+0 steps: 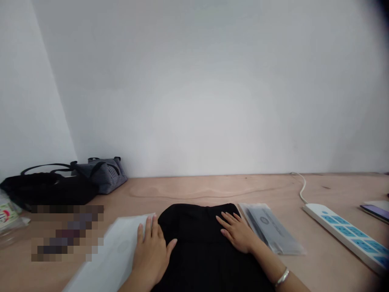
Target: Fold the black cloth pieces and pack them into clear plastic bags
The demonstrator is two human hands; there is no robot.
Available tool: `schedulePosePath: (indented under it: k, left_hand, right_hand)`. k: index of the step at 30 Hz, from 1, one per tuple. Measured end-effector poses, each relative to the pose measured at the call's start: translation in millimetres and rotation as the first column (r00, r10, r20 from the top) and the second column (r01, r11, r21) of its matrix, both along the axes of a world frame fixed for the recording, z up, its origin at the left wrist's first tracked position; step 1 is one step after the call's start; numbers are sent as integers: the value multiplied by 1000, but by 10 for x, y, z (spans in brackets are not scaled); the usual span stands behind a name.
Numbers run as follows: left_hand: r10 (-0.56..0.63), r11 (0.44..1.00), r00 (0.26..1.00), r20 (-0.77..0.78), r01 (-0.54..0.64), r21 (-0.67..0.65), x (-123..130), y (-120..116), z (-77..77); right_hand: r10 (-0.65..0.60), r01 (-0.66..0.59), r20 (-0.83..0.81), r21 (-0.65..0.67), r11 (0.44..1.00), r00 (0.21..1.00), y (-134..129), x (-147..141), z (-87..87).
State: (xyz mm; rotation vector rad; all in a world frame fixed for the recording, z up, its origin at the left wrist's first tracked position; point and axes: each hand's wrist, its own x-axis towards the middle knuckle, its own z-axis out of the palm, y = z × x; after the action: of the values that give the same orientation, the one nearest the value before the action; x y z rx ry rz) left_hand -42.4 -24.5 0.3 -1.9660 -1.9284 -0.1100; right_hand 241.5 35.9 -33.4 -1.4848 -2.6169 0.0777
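Observation:
A black cloth piece, perhaps a folded garment (pixel 200 243), lies flat in front of me, its near end cut off by the frame. My right hand (pixel 237 232) rests on its far right part, fingers spread and holding nothing. Flat across the cloth's left edge and a whitish plastic bag (pixel 112 247) lies my left hand (pixel 152 247), fingers stretched out and thumb apart. On the right, beside the cloth, is a translucent bag (pixel 270 229) with dark print and something dark inside.
A white power strip (pixel 346 235) with blue sockets and its cord lies at the right, near a phone (pixel 375 212). Back left are a black bag (pixel 51 188) and a striped bag (pixel 106 176). A blurred-out patch covers something at left. The wooden table (pixel 194 186) meets the wall.

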Motion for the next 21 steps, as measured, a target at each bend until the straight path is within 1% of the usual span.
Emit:
schedulePosePath:
  k: [1,2,4,5,6,8,10,11,12,13,15,18,21]
  left_hand:
    - [-9,1000,1000,8,9,16,-11,18,2]
    - [-50,998,998,27,49,33,1,45,3]
    - [-168,985,982,81,165,50,69,115,-1]
    - [-207,978,972,109,204,41,109,154,-9]
    - [-214,977,968,134,214,8,144,192,-22]
    - [-141,976,972,188,168,-136,177,255,-59]
    - [-56,942,970,236,129,-309,154,297,-89]
    - [-34,921,965,260,131,-367,129,311,-92]
    - [-30,907,959,283,145,-396,100,324,-83]
    - [-39,902,953,302,163,-399,72,339,-62]
    - [-71,911,944,323,193,-364,35,389,7]
    - [-125,943,933,336,217,-252,31,537,116]
    - [-156,965,920,359,219,-142,47,737,149]
  right_hand:
    - [-2,2,2,-1,1000,1000,-2,-3,5]
    - [-3,3,4,-2,1000,1000,-3,-6,9]
    - [-3,3,6,-4,1000,1000,-4,-7,12]
    - [-1,1,4,-5,1000,1000,-4,-5,10]
    - [0,0,-1,-6,1000,1000,-4,-2,7]
    - [0,0,-14,-7,1000,1000,-5,5,-5]
    - [-4,4,-22,-7,1000,1000,-11,10,-13]
    - [-7,6,-22,-6,1000,1000,-16,10,-10]
    - [-7,7,-17,-3,1000,1000,-20,8,1]
    - [-4,4,-9,2,1000,1000,-21,3,21]
    - [-3,3,12,34,999,1000,-6,-20,85]
    - [-41,37,32,114,993,999,90,-74,206]
    - [-88,77,60,165,983,994,257,-116,277]
